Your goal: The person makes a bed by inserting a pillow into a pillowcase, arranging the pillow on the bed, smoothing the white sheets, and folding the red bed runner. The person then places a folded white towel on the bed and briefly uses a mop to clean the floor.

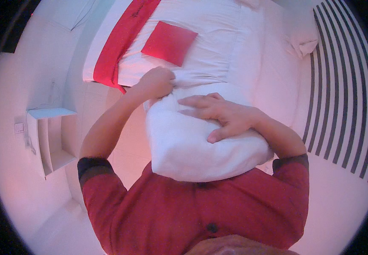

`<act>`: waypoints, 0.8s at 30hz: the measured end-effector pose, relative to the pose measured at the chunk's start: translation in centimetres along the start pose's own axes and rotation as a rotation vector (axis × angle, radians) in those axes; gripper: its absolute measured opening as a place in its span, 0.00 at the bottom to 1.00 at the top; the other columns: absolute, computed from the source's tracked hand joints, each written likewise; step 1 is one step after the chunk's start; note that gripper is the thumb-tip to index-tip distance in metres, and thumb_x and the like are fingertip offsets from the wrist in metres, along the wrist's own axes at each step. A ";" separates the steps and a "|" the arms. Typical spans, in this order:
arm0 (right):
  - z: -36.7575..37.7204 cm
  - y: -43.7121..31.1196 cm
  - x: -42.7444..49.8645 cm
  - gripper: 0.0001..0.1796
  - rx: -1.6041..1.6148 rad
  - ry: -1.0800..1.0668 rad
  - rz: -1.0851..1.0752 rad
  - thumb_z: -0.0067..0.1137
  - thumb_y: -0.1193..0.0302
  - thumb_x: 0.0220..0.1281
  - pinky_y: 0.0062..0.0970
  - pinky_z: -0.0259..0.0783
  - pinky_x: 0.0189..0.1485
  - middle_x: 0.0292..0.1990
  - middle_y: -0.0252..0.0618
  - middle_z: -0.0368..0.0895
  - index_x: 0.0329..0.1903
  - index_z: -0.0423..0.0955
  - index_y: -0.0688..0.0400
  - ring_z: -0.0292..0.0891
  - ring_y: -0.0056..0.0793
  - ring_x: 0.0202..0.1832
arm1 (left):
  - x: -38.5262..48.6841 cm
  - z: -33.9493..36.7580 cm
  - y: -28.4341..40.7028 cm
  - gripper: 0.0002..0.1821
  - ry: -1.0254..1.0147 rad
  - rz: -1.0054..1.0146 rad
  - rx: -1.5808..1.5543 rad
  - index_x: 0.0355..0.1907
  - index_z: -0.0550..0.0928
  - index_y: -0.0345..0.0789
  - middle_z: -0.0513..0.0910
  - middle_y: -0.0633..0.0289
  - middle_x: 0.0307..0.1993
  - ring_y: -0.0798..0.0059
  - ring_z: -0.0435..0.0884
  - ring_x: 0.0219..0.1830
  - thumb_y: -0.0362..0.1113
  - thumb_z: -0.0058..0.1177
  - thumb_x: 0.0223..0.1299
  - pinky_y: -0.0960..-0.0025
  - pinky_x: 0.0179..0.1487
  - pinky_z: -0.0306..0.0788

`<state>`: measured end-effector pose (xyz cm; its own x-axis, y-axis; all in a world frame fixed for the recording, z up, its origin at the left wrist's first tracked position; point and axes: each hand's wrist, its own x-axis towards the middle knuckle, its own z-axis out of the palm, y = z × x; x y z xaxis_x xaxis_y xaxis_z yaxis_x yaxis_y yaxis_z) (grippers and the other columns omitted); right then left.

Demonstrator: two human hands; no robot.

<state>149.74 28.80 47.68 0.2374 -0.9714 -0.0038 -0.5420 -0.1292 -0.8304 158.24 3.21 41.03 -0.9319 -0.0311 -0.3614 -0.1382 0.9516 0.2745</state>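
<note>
A plump white pillow (196,156) in a white case rests against the front of my red shirt, its far end over the bed. My left hand (158,82) is bunched into a fist at the pillow's far left edge, pinching the white fabric there. Fingers spread, my right hand (223,114) lies palm down across the top of the pillow, with the thumb pointing back toward me. Whatever is inside the case cannot be seen.
Beyond the pillow stretches a bed with a creased white sheet (215,41). On it lie a red cushion (170,43) and a red bed runner (115,52). Left, an open-fronted white shelf unit (52,140) hangs on the wall. Dark stripes cover the right wall (336,95).
</note>
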 end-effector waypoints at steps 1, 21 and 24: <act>0.3 0.1 0.4 0.43 0.040 0.033 0.016 0.53 0.43 0.63 0.49 0.45 0.74 0.74 0.56 0.54 0.74 0.58 0.54 0.50 0.54 0.75 | 0.1 -0.1 0.2 0.12 0.087 0.046 -0.158 0.37 0.85 0.32 0.83 0.44 0.29 0.52 0.84 0.34 0.33 0.51 0.52 0.56 0.45 0.75; 2.3 8.8 6.6 0.32 -0.119 0.077 0.635 0.48 0.53 0.70 0.38 0.59 0.70 0.62 0.57 0.72 0.67 0.67 0.63 0.66 0.50 0.66 | -6.8 -5.2 7.8 0.05 0.266 0.927 -0.725 0.28 0.75 0.33 0.68 0.51 0.21 0.49 0.75 0.28 0.30 0.50 0.46 0.56 0.33 0.67; 2.1 8.7 7.4 0.32 -0.157 0.095 0.652 0.48 0.52 0.70 0.38 0.60 0.69 0.62 0.57 0.72 0.67 0.67 0.62 0.66 0.50 0.66 | -8.4 -4.5 3.0 0.06 0.205 0.634 -0.722 0.28 0.75 0.31 0.73 0.46 0.23 0.47 0.76 0.28 0.29 0.50 0.45 0.55 0.32 0.67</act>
<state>148.47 20.95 39.28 -0.2456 -0.8727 -0.4220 -0.6625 0.4689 -0.5842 164.14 4.96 48.91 -0.9349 0.3031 0.1843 0.2996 0.3965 0.8678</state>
